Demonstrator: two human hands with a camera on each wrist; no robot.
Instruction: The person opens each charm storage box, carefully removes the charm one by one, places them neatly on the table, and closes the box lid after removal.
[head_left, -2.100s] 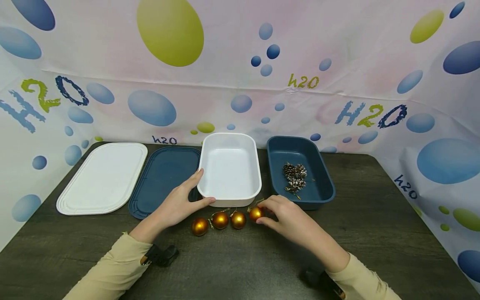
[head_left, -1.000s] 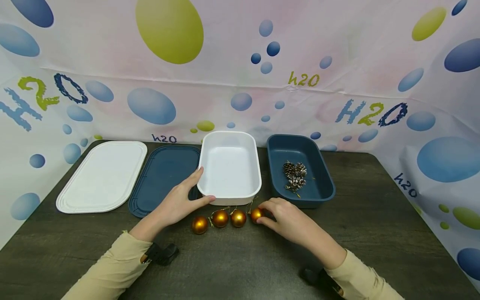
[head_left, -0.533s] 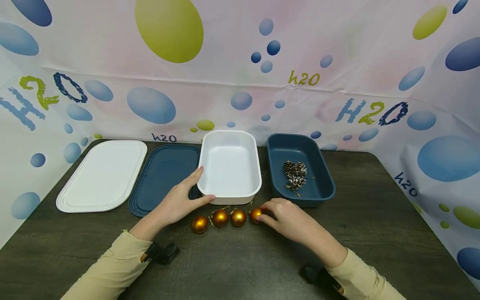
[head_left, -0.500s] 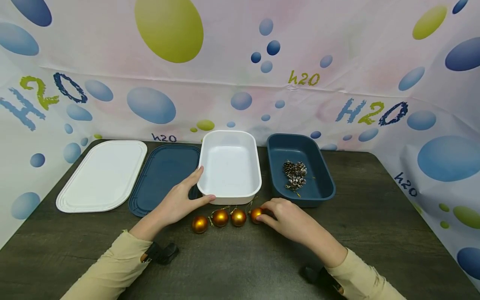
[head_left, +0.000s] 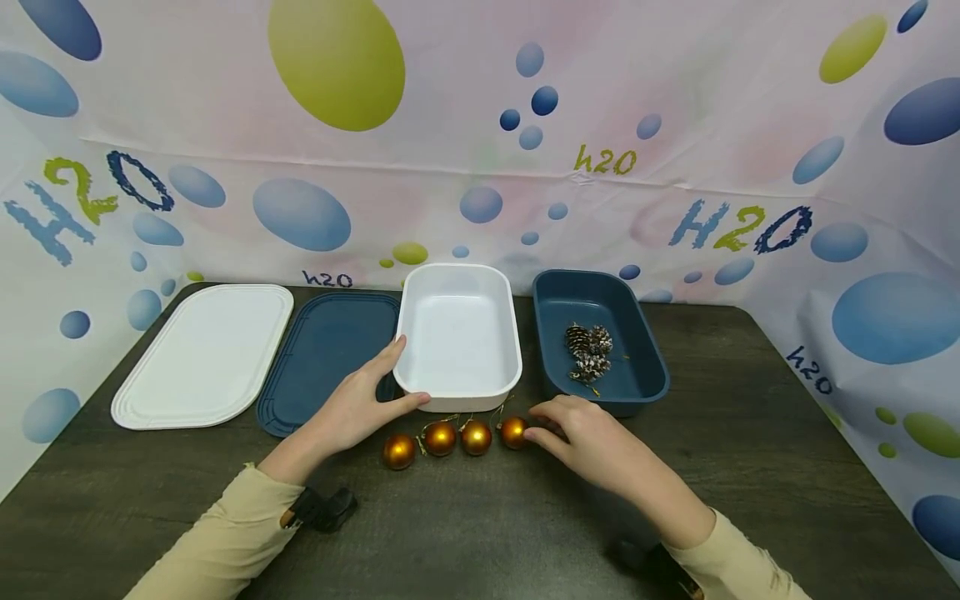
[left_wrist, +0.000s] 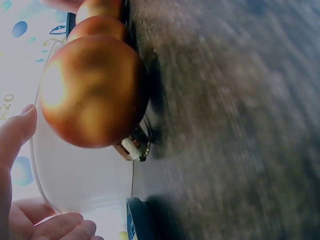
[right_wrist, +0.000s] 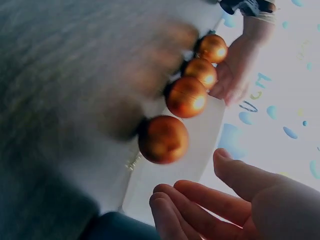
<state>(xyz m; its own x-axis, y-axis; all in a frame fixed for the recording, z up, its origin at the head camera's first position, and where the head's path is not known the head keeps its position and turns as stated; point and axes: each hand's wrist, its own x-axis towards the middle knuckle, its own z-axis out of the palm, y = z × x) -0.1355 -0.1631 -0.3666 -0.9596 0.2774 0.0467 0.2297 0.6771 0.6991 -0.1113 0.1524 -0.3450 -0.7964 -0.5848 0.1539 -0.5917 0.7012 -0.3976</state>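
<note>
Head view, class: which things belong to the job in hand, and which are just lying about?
Likely in the job:
Four shiny gold ball ornaments; right hand beside the end one
White rectangular plastic-looking tub; left hand at its corner

Apparently just lying about:
Dark blue rectangular plastic-looking tub
Brown pine cones inside it
White flat rounded lid
Dark blue flat rounded lid

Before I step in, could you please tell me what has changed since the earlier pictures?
The right hand has let go of the rightmost gold bauble and drawn back slightly to the right. The left hand stays at the white container; the other gold baubles, white lid, blue lid and the pine cones in the blue container look unmoved.
</note>
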